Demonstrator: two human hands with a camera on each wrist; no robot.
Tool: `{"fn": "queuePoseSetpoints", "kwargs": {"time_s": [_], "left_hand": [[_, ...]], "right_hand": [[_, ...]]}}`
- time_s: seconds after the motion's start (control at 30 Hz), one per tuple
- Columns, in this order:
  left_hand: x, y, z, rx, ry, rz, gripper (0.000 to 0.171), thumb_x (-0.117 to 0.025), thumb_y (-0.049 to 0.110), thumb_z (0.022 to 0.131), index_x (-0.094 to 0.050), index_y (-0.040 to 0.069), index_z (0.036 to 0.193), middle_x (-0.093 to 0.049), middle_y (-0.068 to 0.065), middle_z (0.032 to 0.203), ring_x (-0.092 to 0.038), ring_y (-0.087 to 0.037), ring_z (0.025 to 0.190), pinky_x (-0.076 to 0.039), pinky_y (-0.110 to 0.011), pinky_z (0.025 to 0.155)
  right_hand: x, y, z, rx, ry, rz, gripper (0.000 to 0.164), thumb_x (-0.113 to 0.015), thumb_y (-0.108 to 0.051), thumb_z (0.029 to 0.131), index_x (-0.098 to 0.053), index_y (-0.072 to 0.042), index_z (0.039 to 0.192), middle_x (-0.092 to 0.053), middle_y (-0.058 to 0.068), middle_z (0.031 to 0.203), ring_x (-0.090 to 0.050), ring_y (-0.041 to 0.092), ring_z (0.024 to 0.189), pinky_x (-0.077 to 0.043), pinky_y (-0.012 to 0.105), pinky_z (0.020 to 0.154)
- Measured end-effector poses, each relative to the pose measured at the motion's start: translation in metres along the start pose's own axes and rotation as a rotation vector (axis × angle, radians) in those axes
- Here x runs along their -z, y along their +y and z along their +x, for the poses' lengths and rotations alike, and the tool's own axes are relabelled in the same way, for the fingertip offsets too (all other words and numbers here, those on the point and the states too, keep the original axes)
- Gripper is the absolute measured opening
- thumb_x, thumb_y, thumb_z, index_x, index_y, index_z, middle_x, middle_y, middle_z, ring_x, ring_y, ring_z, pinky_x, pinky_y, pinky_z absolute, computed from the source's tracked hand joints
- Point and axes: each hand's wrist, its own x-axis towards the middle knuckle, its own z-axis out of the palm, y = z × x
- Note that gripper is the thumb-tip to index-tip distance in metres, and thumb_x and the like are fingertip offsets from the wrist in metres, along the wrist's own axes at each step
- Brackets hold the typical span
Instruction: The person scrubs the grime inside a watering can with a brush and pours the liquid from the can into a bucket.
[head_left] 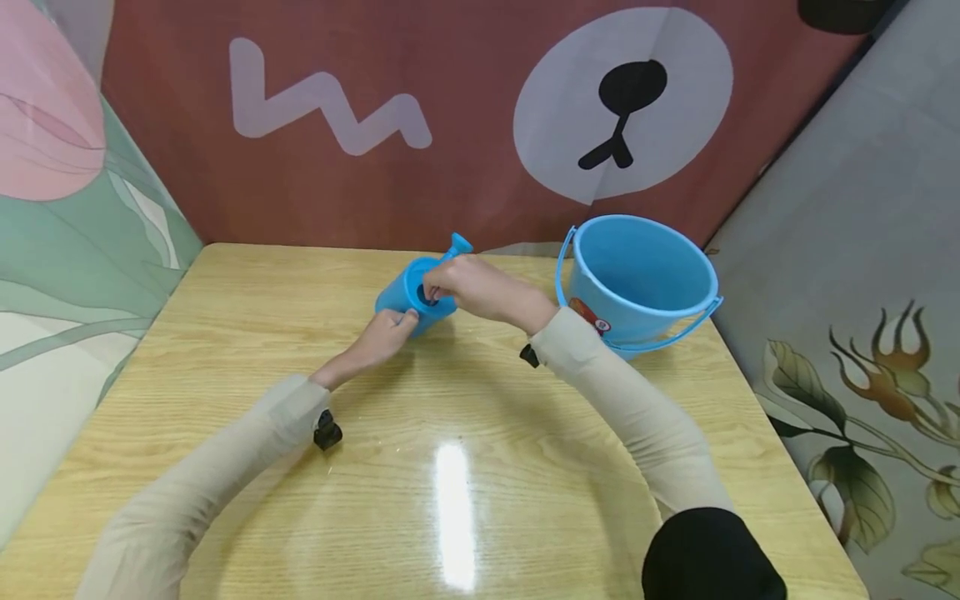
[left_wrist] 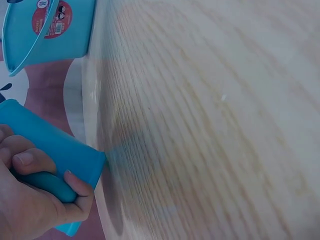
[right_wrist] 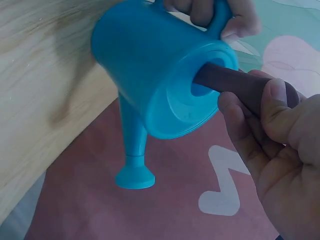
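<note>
A blue toy watering can [head_left: 393, 293] is tilted at the far side of the table, its base edge close to the tabletop in the left wrist view. My left hand [head_left: 386, 337] grips the can's handle [left_wrist: 47, 185], fingers wrapped round it. With my right hand [head_left: 480, 287] I pinch a dark brown, smooth, rod-like piece [right_wrist: 245, 86] between thumb and fingers. The piece's far end goes into the round opening in the can's top and is hidden inside. In the right wrist view the spout [right_wrist: 134, 145] with its flared rose hangs beside the body.
A light blue bucket [head_left: 630, 321] with a hanging handle and a red label stands at the back right of the wooden table [head_left: 337, 517], near my right forearm. A brown printed cloth [head_left: 465, 183] hangs behind the table. Patterned cloths flank both sides.
</note>
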Motion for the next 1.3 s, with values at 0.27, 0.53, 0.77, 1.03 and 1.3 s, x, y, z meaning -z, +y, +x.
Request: {"fn": "queuePoseSetpoints", "kwargs": {"time_s": [0.27,0.53,0.77,1.03,1.3], "left_hand": [[0.000,-0.003,-0.001,-0.030,0.010,-0.019,0.049,-0.034,0.022,0.103,-0.032,0.015,0.055,-0.026,0.007,0.048,-0.019,-0.007,0.043,-0.022,-0.026,0.045],[0.000,-0.002,0.000,-0.019,0.020,-0.006,0.048,-0.035,0.022,0.102,-0.032,0.015,0.054,-0.026,0.008,0.047,-0.020,-0.008,0.043,-0.022,-0.026,0.044],[-0.002,-0.004,0.003,-0.008,0.044,-0.017,0.048,-0.035,0.022,0.101,-0.035,0.015,0.054,-0.029,0.009,0.047,-0.022,-0.003,0.041,-0.022,-0.024,0.042],[-0.002,-0.003,0.003,-0.009,0.051,-0.004,0.047,-0.035,0.023,0.100,-0.034,0.015,0.054,-0.028,0.011,0.047,-0.022,-0.007,0.042,-0.021,-0.024,0.042],[-0.002,0.000,0.001,0.000,0.031,-0.047,0.046,-0.034,0.021,0.101,-0.037,0.014,0.056,-0.031,0.008,0.048,-0.025,-0.006,0.042,-0.023,-0.023,0.042]], "right_hand": [[0.001,-0.002,0.001,0.010,0.002,-0.015,0.020,-0.052,0.009,0.097,-0.070,0.000,0.096,-0.068,0.009,0.096,-0.061,0.020,0.086,-0.046,0.023,0.084],[0.002,0.000,-0.002,-0.014,-0.003,0.017,0.019,-0.053,0.007,0.097,-0.070,-0.001,0.100,-0.068,0.007,0.100,-0.063,0.019,0.096,-0.046,0.021,0.088],[0.000,0.008,-0.007,0.006,0.020,0.057,0.016,-0.060,0.001,0.095,-0.072,-0.002,0.106,-0.062,0.010,0.103,-0.061,0.019,0.093,-0.048,0.021,0.081],[0.002,0.007,-0.005,-0.090,-0.047,0.320,0.022,-0.058,-0.012,0.099,-0.068,0.001,0.115,-0.069,0.016,0.089,-0.067,0.023,0.064,-0.054,0.028,0.062],[-0.008,0.007,-0.004,-0.209,0.056,0.374,0.019,-0.068,-0.023,0.094,-0.065,-0.005,0.100,-0.068,0.011,0.087,-0.065,0.019,0.064,-0.054,0.031,0.063]]}}
